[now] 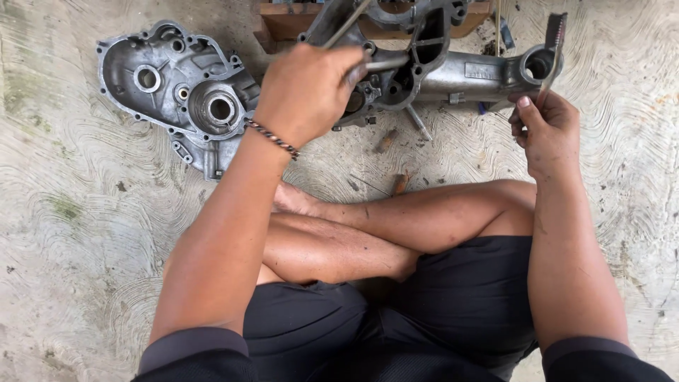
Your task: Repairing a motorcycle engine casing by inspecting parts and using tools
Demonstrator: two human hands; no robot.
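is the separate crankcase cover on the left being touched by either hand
No, the crankcase cover lies alone on the concrete floor, while the left hand holds a metal rod and the right hand a flat tool.

Person seated cross-legged on a swirl-textured concrete floor, dark shorts, knees toward the work. The left hand, with a twisted wire bracelet at the wrist, is closed around a thin metal rod and rests against a grey aluminium engine crankcase half. This casting lies partly on a wooden block. The right hand grips a slim flat metal tool upright, just beside the casing's round end bore. A second crankcase cover lies to the left, inner face up, apart from the first. Small rusty fragments sit on the floor between casing and legs.
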